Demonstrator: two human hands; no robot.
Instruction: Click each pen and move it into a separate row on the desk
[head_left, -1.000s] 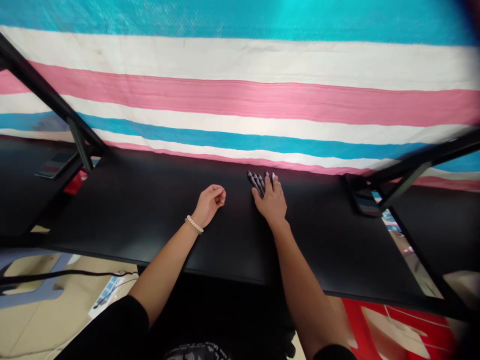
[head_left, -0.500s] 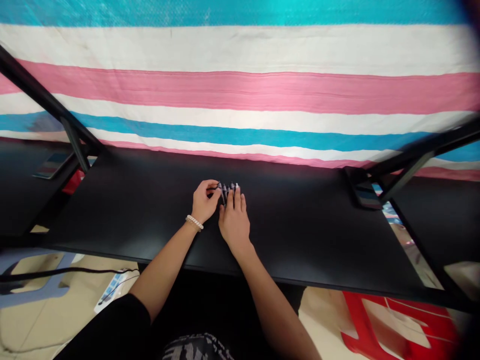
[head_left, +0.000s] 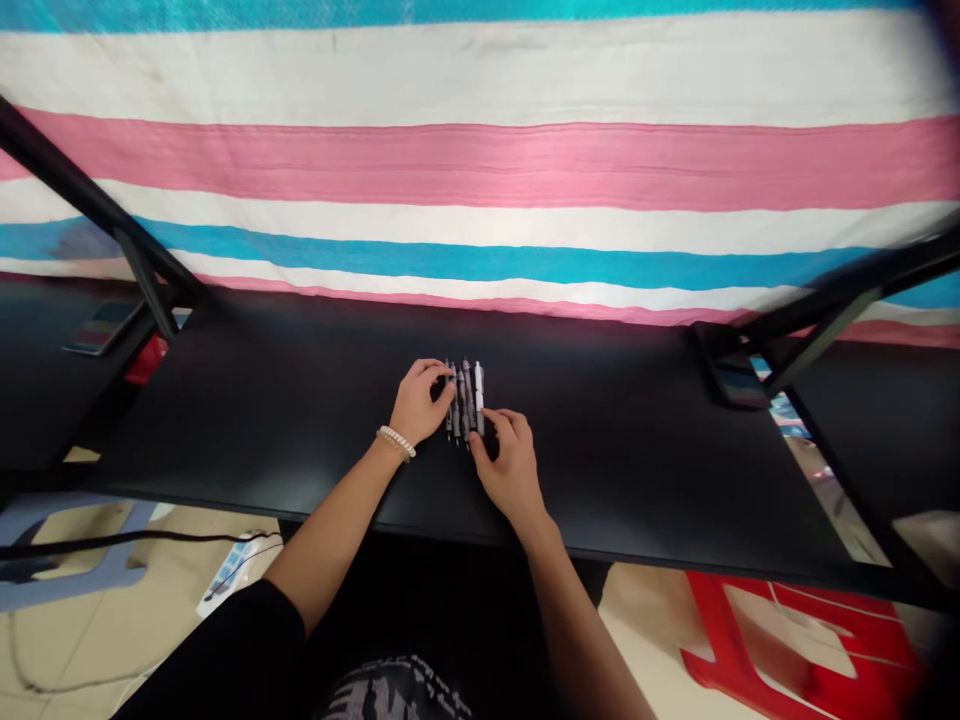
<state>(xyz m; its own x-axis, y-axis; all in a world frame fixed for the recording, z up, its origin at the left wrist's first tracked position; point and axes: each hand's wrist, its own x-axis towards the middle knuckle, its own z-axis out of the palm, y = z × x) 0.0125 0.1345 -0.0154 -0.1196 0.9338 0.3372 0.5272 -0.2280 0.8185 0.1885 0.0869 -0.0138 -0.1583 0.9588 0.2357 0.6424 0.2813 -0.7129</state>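
Note:
Several dark retractable pens (head_left: 463,400) lie side by side in a tight upright row on the black tabletop (head_left: 240,410), with a paler white-barrelled pen (head_left: 478,398) at the right end. My left hand (head_left: 422,400), a beaded bracelet on its wrist, rests against the row's left side with curled fingers. Below and right of the row is my right hand (head_left: 510,460), its spread fingers touching the lower ends of the pens. Neither hand lifts anything.
A striped pink, white and blue tarpaulin (head_left: 480,170) hangs behind the table. Black frame struts (head_left: 146,285) rise at both sides. Flat dark phones (head_left: 101,328) lie on side tables. Below are a red plastic stool (head_left: 772,640) and a black cable (head_left: 135,537) on the floor.
My right hand has slid off the pens, down and to the right. The pens now show as a neat row. My left hand stays at their left side.

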